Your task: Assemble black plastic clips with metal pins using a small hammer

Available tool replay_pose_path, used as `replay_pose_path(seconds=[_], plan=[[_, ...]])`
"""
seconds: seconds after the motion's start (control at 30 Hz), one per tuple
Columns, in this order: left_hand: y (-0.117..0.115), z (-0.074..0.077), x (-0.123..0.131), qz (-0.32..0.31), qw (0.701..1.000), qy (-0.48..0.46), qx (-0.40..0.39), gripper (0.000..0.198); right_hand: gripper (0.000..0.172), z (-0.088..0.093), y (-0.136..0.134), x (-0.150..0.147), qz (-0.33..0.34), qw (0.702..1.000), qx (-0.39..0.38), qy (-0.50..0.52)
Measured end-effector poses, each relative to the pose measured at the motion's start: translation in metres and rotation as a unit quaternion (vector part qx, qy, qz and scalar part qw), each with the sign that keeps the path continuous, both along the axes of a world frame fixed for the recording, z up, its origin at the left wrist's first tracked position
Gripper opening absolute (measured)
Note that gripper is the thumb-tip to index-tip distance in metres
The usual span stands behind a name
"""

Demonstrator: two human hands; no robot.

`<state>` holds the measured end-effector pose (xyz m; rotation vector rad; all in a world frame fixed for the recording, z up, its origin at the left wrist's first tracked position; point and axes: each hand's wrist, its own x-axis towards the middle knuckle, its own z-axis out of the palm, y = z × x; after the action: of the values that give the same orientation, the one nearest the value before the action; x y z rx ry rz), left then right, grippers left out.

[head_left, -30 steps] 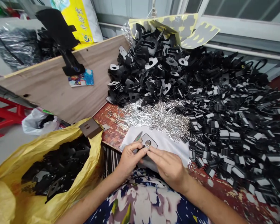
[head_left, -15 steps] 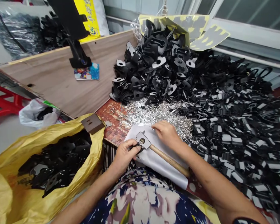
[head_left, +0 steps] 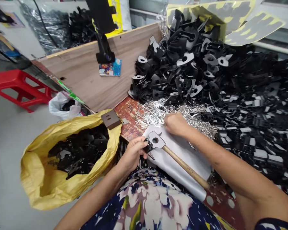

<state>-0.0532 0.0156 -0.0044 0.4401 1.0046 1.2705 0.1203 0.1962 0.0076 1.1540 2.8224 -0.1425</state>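
My left hand (head_left: 135,151) pinches the near end of a black plastic clip part (head_left: 156,140), which has a flat grey face with a round hole. Directly by this part lies a hammer: its wooden handle (head_left: 187,167) slants down to the right, while its head is mostly hidden behind the part. A grey-white sheet (head_left: 177,172) is under both. My right hand (head_left: 177,124) is at the near edge of a heap of thin shiny metal pins (head_left: 156,111), its fingers curled closed. Whatever those fingers hold is hidden from view.
Black clip parts (head_left: 187,60) are heaped at the back, and smaller black pieces (head_left: 259,127) spread to the right. An open yellow sack (head_left: 36,179) of black parts stands at left, a brown block (head_left: 111,119) on its rim. Behind is a wooden board (head_left: 84,80); a red stool (head_left: 16,83) stands farther left.
The head view has shifted, so the scene sits further right. My left hand has turned the clip part slightly. My right hand's fingers have curled in at the pins.
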Motion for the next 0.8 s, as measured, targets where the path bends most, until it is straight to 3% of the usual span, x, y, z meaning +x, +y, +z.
replay_pose_path(seconds=[0.13,0.2,0.3,0.37,0.5,0.6,0.7,0.8], plan=[[0.002,0.000,-0.002,0.006,0.999,-0.044,0.011,0.021,0.008,-0.002,0.009,0.030,-0.088,0.991,-0.032,0.095],[0.003,0.001,0.000,0.016,0.998,-0.061,0.014,0.026,0.013,-0.006,0.008,0.046,-0.137,0.978,-0.039,0.152],[0.006,0.003,0.005,0.027,0.997,-0.069,0.001,0.038,0.034,-0.008,-0.004,0.070,-0.193,0.951,-0.047,0.236],[0.009,0.004,0.009,0.027,0.997,-0.067,-0.010,0.039,0.029,-0.002,-0.023,0.079,-0.211,0.928,-0.065,0.299],[0.011,0.002,0.015,0.004,0.998,-0.067,-0.015,0.031,0.010,0.027,-0.082,0.072,-0.144,0.882,-0.121,0.431],[0.010,0.000,0.019,-0.008,0.997,-0.078,-0.011,0.030,0.009,0.045,-0.120,0.047,-0.052,0.877,-0.088,0.470],[0.007,-0.001,0.023,-0.011,0.995,-0.095,-0.012,0.026,0.009,0.043,-0.135,0.024,-0.020,0.871,-0.062,0.487],[0.004,0.001,0.025,-0.012,0.993,-0.115,-0.017,0.025,0.011,0.031,-0.133,0.014,-0.037,0.868,-0.059,0.492]])
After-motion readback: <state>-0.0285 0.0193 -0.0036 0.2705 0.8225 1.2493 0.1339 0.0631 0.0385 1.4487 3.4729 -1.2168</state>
